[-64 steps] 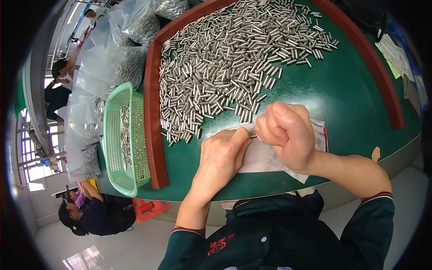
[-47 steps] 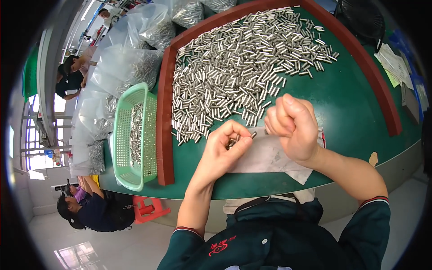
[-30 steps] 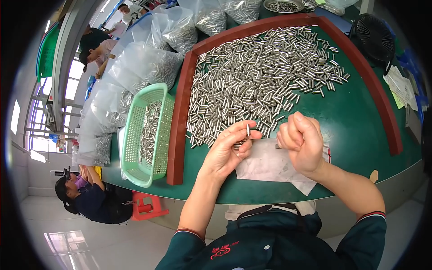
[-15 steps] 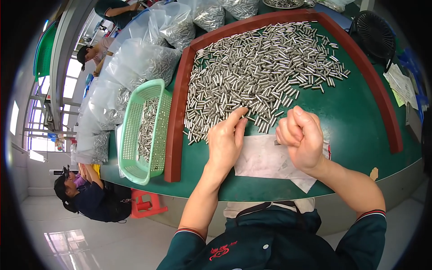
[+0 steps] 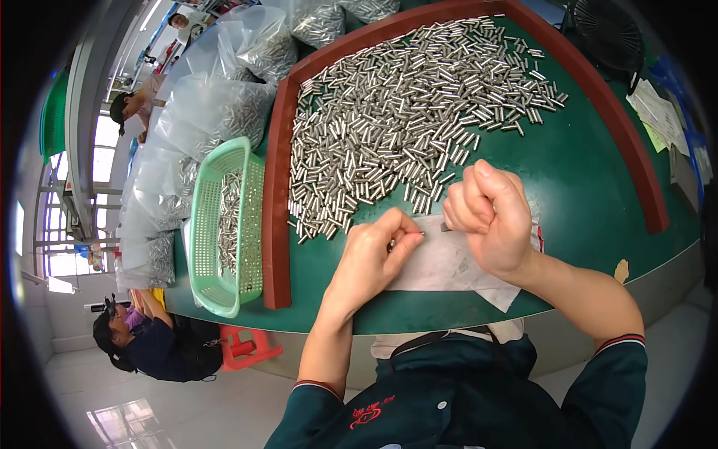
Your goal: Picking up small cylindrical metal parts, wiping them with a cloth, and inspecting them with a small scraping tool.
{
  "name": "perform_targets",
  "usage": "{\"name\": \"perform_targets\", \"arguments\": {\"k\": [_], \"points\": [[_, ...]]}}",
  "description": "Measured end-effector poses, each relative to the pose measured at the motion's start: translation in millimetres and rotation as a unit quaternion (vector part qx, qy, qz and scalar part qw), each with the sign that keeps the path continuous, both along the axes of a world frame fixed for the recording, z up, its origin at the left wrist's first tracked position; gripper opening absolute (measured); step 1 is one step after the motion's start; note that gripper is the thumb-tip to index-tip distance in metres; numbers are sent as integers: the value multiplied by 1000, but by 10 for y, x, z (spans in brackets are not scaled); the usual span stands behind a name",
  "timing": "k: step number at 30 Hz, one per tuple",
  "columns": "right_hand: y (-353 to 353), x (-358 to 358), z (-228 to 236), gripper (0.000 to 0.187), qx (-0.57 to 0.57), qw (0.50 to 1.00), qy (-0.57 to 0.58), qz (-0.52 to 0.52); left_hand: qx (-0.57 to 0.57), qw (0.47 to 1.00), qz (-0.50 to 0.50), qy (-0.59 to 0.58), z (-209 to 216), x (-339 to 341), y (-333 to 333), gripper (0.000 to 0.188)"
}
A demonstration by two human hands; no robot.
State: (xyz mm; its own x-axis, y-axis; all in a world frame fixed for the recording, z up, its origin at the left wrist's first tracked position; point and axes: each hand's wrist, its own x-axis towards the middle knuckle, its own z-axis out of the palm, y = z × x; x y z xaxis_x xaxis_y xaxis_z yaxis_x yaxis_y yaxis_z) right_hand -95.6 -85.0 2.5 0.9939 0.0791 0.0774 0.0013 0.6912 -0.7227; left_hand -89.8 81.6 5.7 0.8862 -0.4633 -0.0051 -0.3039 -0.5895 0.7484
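My left hand (image 5: 366,258) is closed in a pinch over the left part of a pale cloth (image 5: 441,262), with small metal pins showing between its fingers. A bright pin end (image 5: 422,233) peeks out at the fingertips. To its right, my right hand (image 5: 493,217) is curled into a fist above the cloth. A small dark grey edge (image 5: 446,227) shows beneath that fist; what it belongs to is hidden. Beyond both hands spreads a wide heap of short silvery metal pins (image 5: 389,120) on the green tabletop (image 5: 568,172).
A red-brown frame (image 5: 278,187) borders the heap. Left of it stands a light green basket (image 5: 250,224) holding pins. Clear bags of metal parts (image 5: 247,112) line the far left. A black fan (image 5: 606,34) and papers (image 5: 658,112) are at right. Other people sit at left.
My left hand has drawn back from the heap's near edge to the cloth, now with pins in its fingers. My right hand stays a fist. The whole view has shifted slightly.
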Motion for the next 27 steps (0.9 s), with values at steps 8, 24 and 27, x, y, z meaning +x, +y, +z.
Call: {"name": "perform_targets", "arguments": {"k": [8, 24, 27], "points": [[61, -9, -7, 43, 19, 1000, 2, 12, 84, 995, -32, -34, 61, -36, -20, 14], [118, -25, -25, 43, -3, 1000, -7, 27, 53, 997, -34, -44, -27, -17, 5, 14], [124, -22, -35, 43, -3, 1000, -11, 27, 51, 997, -34, -44, -23, -13, 4, 14]]}}
